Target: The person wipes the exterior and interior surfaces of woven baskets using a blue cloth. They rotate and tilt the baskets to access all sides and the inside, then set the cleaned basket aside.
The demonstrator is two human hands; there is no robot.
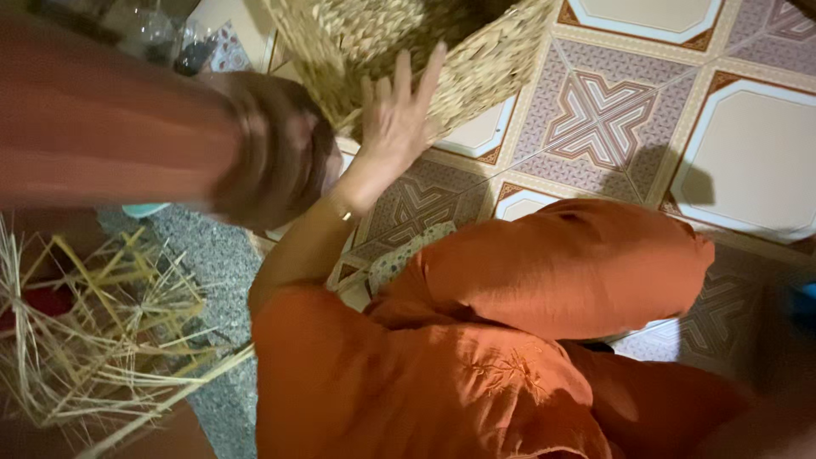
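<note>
A woven straw basket sits at the top of the view on the tiled floor. My right hand lies flat against its side, fingers spread, with a thin bracelet at the wrist. My left hand comes in from the left on an orange sleeve. It is blurred by motion and is just beside the basket's near corner; whether it grips anything is unclear. My orange-clad knee is bent below the basket.
A loose heap of pale straw stalks lies at the lower left on a grey speckled surface. Patterned floor tiles stretch to the right. Some glass items stand at the top left.
</note>
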